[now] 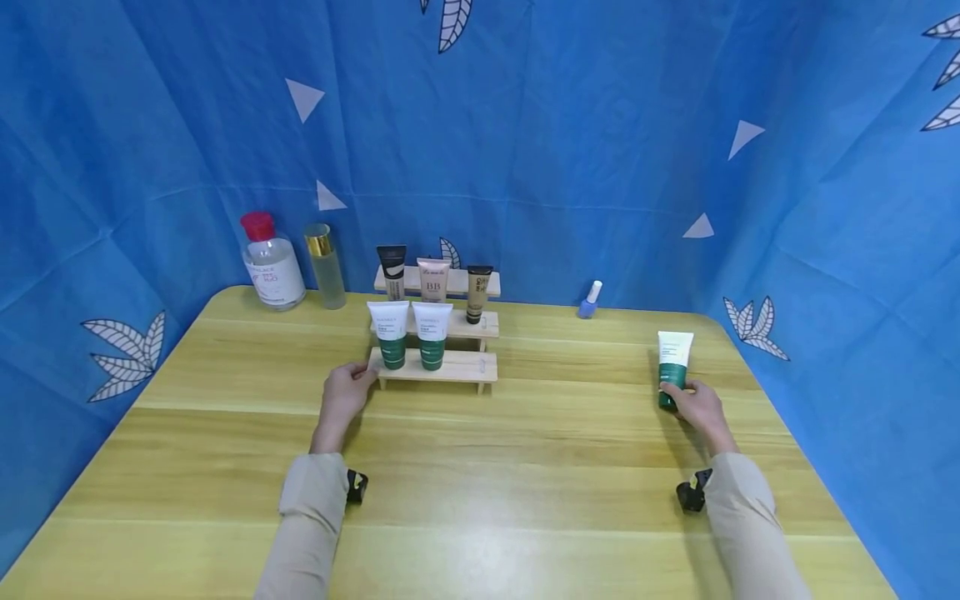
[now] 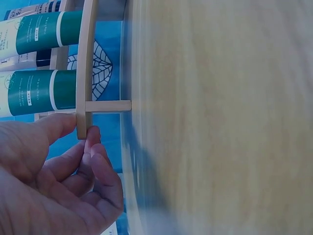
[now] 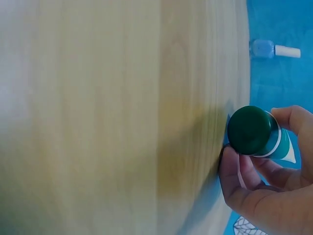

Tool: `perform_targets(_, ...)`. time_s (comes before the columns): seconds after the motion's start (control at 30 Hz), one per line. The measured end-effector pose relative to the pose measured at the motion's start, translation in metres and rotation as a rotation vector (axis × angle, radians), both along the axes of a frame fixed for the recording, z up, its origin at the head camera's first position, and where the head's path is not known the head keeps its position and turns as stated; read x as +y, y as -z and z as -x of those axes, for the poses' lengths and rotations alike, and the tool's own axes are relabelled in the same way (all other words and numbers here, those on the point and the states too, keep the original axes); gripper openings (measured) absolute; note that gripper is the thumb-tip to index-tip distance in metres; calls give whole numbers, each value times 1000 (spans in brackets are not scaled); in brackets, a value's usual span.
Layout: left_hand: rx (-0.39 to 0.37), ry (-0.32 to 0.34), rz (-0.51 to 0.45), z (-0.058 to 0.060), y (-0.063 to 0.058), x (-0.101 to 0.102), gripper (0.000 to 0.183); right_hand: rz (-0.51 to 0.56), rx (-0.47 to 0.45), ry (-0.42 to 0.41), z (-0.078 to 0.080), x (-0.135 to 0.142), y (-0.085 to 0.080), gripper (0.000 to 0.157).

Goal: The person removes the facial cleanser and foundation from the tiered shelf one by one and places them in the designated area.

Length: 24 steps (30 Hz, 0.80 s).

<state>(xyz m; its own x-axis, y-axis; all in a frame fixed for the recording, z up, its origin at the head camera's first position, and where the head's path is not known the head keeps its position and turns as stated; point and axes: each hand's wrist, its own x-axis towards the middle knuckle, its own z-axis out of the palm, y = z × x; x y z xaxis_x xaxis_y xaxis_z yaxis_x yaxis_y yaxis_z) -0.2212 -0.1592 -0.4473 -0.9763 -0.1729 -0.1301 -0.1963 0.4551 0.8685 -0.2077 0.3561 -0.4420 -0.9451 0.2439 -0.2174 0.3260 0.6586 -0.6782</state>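
My left hand (image 1: pixel 348 393) pinches the left end of the lowest step of a small wooden display rack (image 1: pixel 471 367); in the left wrist view the thumb lies on one face of the board, fingertips on the other. On that step two white-and-green squeeze tubes (image 1: pixel 391 335) stand upright on their caps. At the right of the table my right hand (image 1: pixel 697 406) holds a third white-and-green squeeze tube (image 1: pixel 675 350) near its green cap. The right wrist view shows the cap's round end (image 3: pixel 248 130) tilted toward the camera, thumb and fingers on opposite sides.
Higher on the rack are a black tube (image 1: pixel 392 271), a pink BB tube (image 1: pixel 433 279) and a gold tube (image 1: pixel 478 293). A red-capped bottle (image 1: pixel 276 271) and a gold-capped bottle (image 1: pixel 327 271) stand back left. Blue nail polish (image 1: pixel 588 305) stands near the back edge, before a blue curtain (image 1: pixel 600 125).
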Motion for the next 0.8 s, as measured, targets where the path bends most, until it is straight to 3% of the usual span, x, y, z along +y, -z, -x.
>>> perform_targets(0.33,-3,0,8,-1,-2,1,41,37,-85,-43,7,15,-7,71)
perform_targets(0.8,23,-4,10,-3,-1,0,42,-24,-79,-93,9,17,-7,54)
